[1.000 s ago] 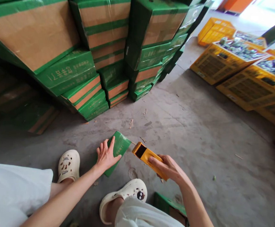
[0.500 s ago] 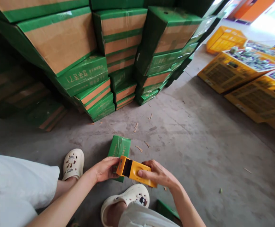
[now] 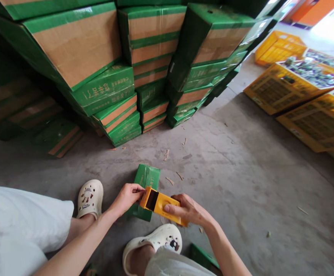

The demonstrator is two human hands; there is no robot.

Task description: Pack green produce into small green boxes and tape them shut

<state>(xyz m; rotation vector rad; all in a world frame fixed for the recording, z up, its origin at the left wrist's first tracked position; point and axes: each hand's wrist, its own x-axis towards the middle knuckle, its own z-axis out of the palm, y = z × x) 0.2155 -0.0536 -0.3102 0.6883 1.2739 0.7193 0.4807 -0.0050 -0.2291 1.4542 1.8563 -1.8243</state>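
Note:
My right hand (image 3: 188, 209) is closed round the right end of a yellow box-shaped device (image 3: 168, 207), thumb on its upper face. A black band or opening crosses the device near its left end. My left hand (image 3: 129, 197) is at that left end, thumb and fingertips pinched together; whatever lies between them is too small to make out. Beneath the hands, a small green carton (image 3: 152, 174) with clear tape across its top lies on the floor, partly covered by the left hand and the device.
Stacked green-and-brown cartons (image 3: 77, 44) line the far left. Yellow crates (image 3: 273, 90) filled with small items stand at the right. Cardboard scraps (image 3: 169, 181) lie on the concrete floor. My shoes (image 3: 90, 197) flank the small carton, and another green box (image 3: 203, 257) sits near the right shoe.
My left hand has risen slightly, and its fingers have drawn into a pinch at the device's left end. The device and right hand have shifted a little left. The view has moved slightly.

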